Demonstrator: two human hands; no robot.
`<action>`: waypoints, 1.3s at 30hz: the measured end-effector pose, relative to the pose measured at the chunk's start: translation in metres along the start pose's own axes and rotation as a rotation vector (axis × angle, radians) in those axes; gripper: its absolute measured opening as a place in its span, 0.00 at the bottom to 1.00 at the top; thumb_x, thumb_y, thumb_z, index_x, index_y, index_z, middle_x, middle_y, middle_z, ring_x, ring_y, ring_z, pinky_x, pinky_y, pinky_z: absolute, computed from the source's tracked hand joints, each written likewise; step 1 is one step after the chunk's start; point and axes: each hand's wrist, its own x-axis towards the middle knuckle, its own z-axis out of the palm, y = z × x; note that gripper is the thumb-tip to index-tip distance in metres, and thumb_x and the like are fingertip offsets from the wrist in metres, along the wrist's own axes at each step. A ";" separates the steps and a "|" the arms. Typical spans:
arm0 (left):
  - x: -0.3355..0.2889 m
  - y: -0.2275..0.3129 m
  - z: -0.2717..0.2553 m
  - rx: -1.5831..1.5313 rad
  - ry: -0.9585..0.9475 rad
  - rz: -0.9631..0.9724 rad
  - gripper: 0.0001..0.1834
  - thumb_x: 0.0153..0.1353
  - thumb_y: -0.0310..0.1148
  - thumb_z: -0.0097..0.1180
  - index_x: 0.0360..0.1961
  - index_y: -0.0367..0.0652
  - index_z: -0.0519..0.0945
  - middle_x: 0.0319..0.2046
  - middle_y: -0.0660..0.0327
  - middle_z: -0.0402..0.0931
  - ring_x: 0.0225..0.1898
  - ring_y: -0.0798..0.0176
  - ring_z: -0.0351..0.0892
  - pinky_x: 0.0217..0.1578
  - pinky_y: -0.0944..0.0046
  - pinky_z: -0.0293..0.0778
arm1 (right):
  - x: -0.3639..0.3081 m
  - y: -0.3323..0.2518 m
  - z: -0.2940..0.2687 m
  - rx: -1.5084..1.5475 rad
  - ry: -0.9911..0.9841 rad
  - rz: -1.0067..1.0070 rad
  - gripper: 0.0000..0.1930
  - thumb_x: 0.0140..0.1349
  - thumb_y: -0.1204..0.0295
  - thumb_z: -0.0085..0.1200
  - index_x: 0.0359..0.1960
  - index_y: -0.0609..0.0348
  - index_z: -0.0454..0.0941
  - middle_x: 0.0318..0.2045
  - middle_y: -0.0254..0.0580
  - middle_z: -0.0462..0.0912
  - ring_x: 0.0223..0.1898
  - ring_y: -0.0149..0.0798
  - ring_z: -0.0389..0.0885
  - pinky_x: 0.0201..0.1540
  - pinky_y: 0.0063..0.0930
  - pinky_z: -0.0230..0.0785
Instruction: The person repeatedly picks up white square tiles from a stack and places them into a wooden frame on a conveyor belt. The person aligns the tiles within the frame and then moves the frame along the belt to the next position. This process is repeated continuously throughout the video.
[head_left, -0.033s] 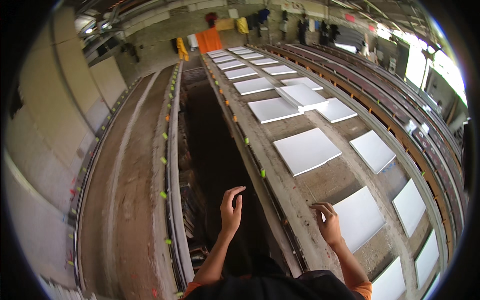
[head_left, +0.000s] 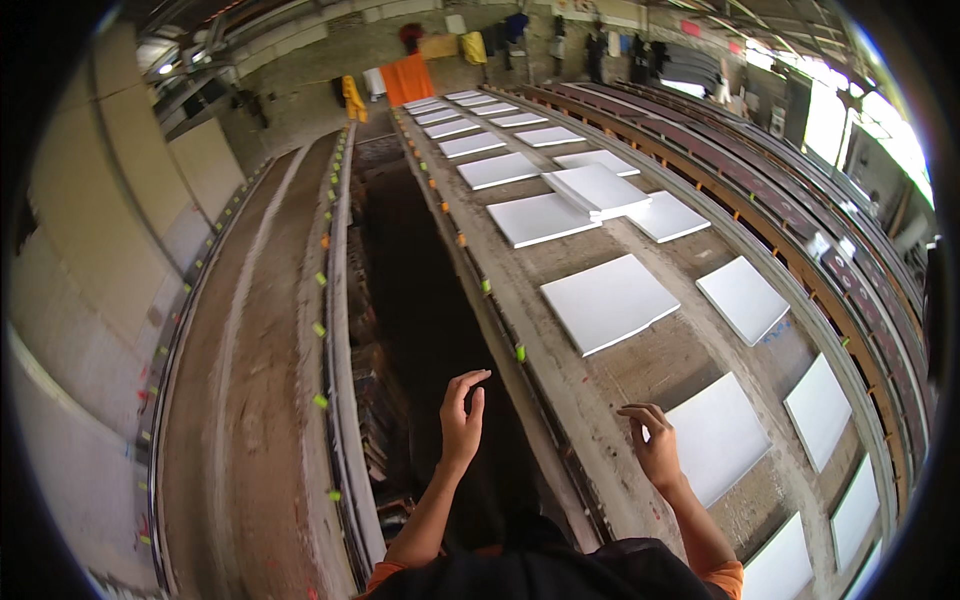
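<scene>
The left hand [head_left: 460, 430] is held empty over the dark gap [head_left: 410, 270], its fingers loosely curled; the right hand [head_left: 655, 450] is held half-curled, with nothing seen in it, over the worktop [head_left: 612, 475] by the left edge of a white sheet [head_left: 720, 440]; whether that is touched cannot be told; the sheets are laid in two rows along the long edges, seemingly to be kept separate; farther off, neighbours are partly covered by a white stack [head_left: 596, 188], likely hindering their lifting; beyond the far edge, orange cloth [head_left: 405, 80] is hung.
</scene>
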 end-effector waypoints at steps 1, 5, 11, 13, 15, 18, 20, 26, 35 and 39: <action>0.017 -0.004 0.007 0.005 -0.021 0.015 0.11 0.60 0.25 0.46 0.43 0.39 0.75 0.43 0.57 0.73 0.47 0.58 0.72 0.49 0.63 0.66 | 0.010 0.006 0.004 0.009 -0.011 0.024 0.09 0.55 0.82 0.48 0.37 0.60 0.77 0.37 0.46 0.78 0.40 0.47 0.76 0.42 0.34 0.69; 0.082 -0.029 0.039 -0.116 -0.108 0.015 0.11 0.61 0.24 0.45 0.44 0.38 0.75 0.42 0.57 0.73 0.48 0.60 0.72 0.50 0.63 0.66 | 0.053 0.021 0.012 0.016 -0.029 0.113 0.09 0.56 0.81 0.48 0.37 0.61 0.77 0.37 0.47 0.78 0.40 0.47 0.76 0.42 0.34 0.69; 0.203 -0.068 0.066 -0.683 -0.306 -0.515 0.17 0.64 0.33 0.42 0.52 0.37 0.68 0.51 0.57 0.69 0.55 0.61 0.67 0.56 0.58 0.62 | 0.120 0.045 0.034 0.007 0.034 0.220 0.10 0.56 0.82 0.46 0.38 0.60 0.77 0.36 0.46 0.78 0.37 0.45 0.78 0.40 0.32 0.71; 0.247 -0.084 0.077 -0.757 -0.372 -0.496 0.17 0.65 0.34 0.42 0.52 0.37 0.69 0.51 0.58 0.69 0.56 0.61 0.66 0.57 0.57 0.61 | 0.146 0.053 0.043 -0.013 0.065 0.256 0.11 0.56 0.83 0.46 0.38 0.60 0.77 0.37 0.45 0.78 0.37 0.43 0.79 0.40 0.32 0.72; 0.291 -0.099 0.093 -0.757 -0.449 -0.481 0.16 0.64 0.34 0.42 0.51 0.39 0.70 0.51 0.59 0.69 0.55 0.62 0.66 0.57 0.58 0.61 | 0.177 0.053 0.050 -0.054 0.077 0.310 0.11 0.56 0.83 0.46 0.38 0.60 0.77 0.37 0.45 0.78 0.37 0.42 0.79 0.40 0.31 0.72; 0.348 -0.139 0.119 -0.741 -0.575 -0.438 0.15 0.64 0.33 0.43 0.50 0.40 0.70 0.50 0.60 0.70 0.53 0.65 0.67 0.55 0.60 0.62 | 0.225 0.064 0.073 -0.157 0.115 0.312 0.10 0.57 0.83 0.47 0.38 0.60 0.77 0.36 0.44 0.78 0.36 0.42 0.79 0.40 0.30 0.73; 0.382 -0.155 0.133 -0.691 -0.674 -0.457 0.16 0.64 0.35 0.43 0.50 0.41 0.71 0.49 0.62 0.70 0.53 0.67 0.67 0.54 0.62 0.62 | 0.260 0.072 0.087 -0.198 0.126 0.338 0.10 0.57 0.82 0.47 0.38 0.60 0.78 0.35 0.45 0.79 0.36 0.41 0.79 0.40 0.29 0.73; 0.484 -0.226 0.200 -0.618 -0.840 -0.528 0.17 0.62 0.37 0.45 0.50 0.42 0.70 0.48 0.64 0.70 0.54 0.67 0.65 0.54 0.62 0.61 | 0.383 0.135 0.118 -0.143 0.236 0.443 0.12 0.57 0.82 0.45 0.42 0.62 0.75 0.37 0.46 0.80 0.39 0.37 0.81 0.41 0.28 0.74; 0.542 -0.285 0.327 -0.246 -0.932 -0.016 0.20 0.57 0.33 0.51 0.51 0.38 0.69 0.55 0.53 0.65 0.59 0.56 0.61 0.57 0.59 0.58 | 0.482 0.282 0.158 0.233 0.833 0.834 0.19 0.59 0.75 0.49 0.52 0.64 0.66 0.45 0.51 0.76 0.41 0.36 0.79 0.40 0.25 0.73; 0.554 -0.288 0.362 -0.292 -0.996 -0.244 0.25 0.56 0.36 0.52 0.54 0.37 0.66 0.56 0.50 0.64 0.59 0.56 0.61 0.56 0.59 0.60 | 0.506 0.299 0.169 0.357 0.982 0.991 0.25 0.56 0.72 0.54 0.54 0.63 0.63 0.43 0.51 0.75 0.36 0.35 0.77 0.38 0.26 0.72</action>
